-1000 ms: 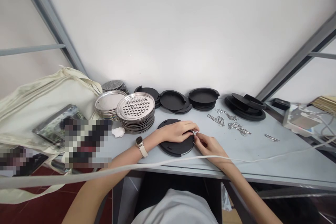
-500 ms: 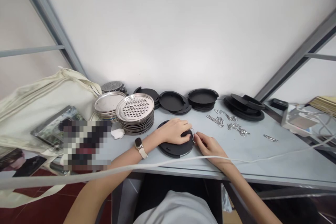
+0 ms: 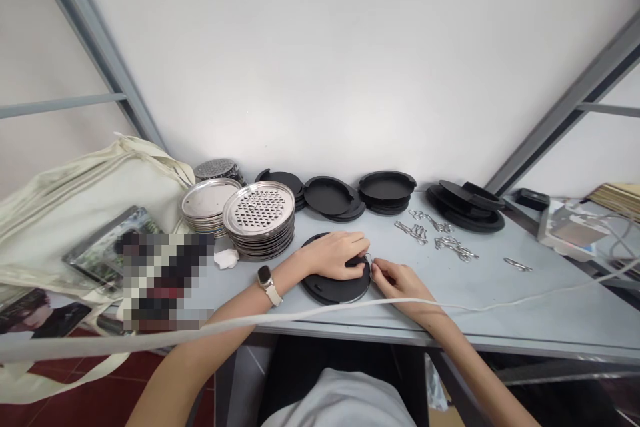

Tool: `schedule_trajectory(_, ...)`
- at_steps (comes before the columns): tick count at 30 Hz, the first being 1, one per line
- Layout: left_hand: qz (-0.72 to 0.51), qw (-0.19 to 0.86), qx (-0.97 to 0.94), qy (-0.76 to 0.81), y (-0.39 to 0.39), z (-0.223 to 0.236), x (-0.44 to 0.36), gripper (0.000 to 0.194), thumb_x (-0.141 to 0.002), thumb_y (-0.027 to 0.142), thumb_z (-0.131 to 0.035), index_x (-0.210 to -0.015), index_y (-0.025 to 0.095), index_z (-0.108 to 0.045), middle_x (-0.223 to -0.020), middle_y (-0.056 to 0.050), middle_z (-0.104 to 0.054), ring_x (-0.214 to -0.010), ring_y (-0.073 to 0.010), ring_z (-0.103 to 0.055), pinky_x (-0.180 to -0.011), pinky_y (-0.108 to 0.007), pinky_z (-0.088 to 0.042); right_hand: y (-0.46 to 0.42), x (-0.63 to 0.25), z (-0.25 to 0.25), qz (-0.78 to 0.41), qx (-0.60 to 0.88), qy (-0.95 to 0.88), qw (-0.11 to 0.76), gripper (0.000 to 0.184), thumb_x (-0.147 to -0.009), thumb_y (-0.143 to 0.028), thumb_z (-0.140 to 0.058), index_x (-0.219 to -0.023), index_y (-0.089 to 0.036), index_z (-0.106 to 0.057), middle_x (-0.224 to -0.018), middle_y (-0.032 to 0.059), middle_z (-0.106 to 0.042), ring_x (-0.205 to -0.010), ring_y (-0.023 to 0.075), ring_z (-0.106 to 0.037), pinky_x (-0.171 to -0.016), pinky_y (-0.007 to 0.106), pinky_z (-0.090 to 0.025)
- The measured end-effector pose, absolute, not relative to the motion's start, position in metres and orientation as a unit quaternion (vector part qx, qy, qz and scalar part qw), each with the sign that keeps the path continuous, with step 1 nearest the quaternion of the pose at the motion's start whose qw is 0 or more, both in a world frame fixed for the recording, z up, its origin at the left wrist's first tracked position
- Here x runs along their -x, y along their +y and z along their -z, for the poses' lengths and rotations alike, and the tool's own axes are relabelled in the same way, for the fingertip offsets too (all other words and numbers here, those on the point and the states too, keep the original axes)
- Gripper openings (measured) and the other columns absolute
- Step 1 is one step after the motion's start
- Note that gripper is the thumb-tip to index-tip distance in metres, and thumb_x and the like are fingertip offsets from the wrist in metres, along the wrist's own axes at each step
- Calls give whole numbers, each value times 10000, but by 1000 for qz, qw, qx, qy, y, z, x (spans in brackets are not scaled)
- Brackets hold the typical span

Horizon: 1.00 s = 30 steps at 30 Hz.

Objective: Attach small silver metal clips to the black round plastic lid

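Observation:
A round black plastic disc (image 3: 337,291) lies flat near the table's front edge. My left hand (image 3: 334,255), with a watch on its wrist, rests over the disc and grips it with bent fingers. At the disc's right edge, a thin bent wire clip (image 3: 370,260) is pinched between the thumb and forefinger of my right hand (image 3: 400,281). The clip touches the rim or lies right by it; I cannot tell whether it is hooked in. My left hand covers much of the disc's top.
Stacked perforated metal grater plates (image 3: 264,210) and plain-looking metal plates (image 3: 210,199) stand left. More black round parts (image 3: 387,188) line the wall. Loose wire clips (image 3: 455,247) lie right. A white cable (image 3: 320,310) crosses in front; a cream bag (image 3: 125,173) sits left.
My left fingertips have drawn back from the clip onto the disc. My right hand keeps its pinch on the clip at the disc's edge, slightly lower in view.

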State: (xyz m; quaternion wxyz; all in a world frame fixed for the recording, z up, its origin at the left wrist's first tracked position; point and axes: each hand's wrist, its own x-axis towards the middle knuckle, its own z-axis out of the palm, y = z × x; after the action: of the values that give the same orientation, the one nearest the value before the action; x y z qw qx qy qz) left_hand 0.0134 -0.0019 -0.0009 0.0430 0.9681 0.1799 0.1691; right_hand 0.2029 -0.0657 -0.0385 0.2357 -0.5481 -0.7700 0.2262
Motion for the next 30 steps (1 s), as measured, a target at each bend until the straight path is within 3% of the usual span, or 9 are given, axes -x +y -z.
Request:
schedule_trajectory(9,-211,56,-965,146,-1,2,-14,357,-804,230,-540,-1126,121,-430,-1070,-110,-546,-1004,-216,-507,-912,-319,-402,-67,-203,38,-233,540,-768,252,314,-884,-363,-363,-613,-204,-351,-513,-62,-340,-488,91,-301,-473,224,-248)
schedule_trajectory(22,-211,70,-965,140,-5,2,-17,259,-823,189,-499,-1076,143,-470,-1027,-104,-570,-982,-214,-515,-917,-334,-390,-66,-203,38,-234,539,-768,257,318,-883,-370,-364,-615,-199,-378,-524,-61,-339,-501,92,-301,-478,224,-261)
schedule_trajectory(30,-216,133,-957,143,-7,1,-17,283,-826,145,-475,-1107,163,-446,-1053,-98,-571,-994,-201,-535,-917,-325,-400,-66,-203,38,-236,538,-768,253,354,-894,-411,-333,-614,-199,-381,-527,-52,-358,-500,97,-316,-474,224,-265)
